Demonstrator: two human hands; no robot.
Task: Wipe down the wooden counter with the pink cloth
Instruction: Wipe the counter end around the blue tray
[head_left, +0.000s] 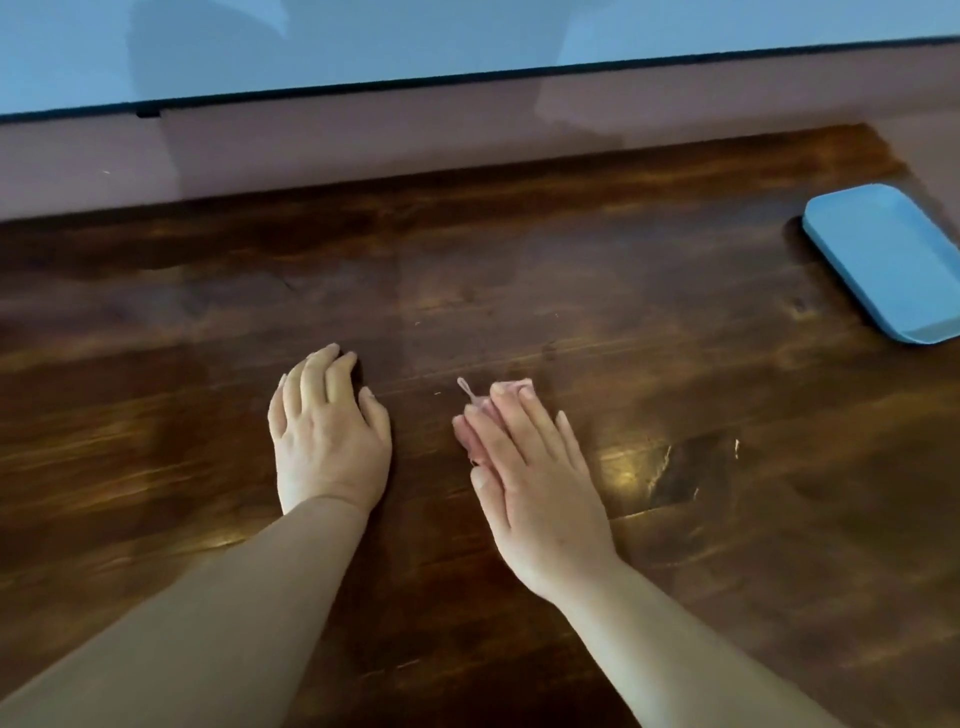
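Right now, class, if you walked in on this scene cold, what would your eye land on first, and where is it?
First come the two bare hands, low and central on the dark wooden counter: the right hand presses flat on a small pink cloth, while the left hand rests on the bare wood beside it. Next is the light blue tray at the far right edge.

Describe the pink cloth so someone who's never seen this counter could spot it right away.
Start at the dark wooden counter that fills the view. Near its middle the right hand presses flat on the pink cloth, which peeks out beyond the fingers. It is the only pink thing, with a thin loop at its far edge.
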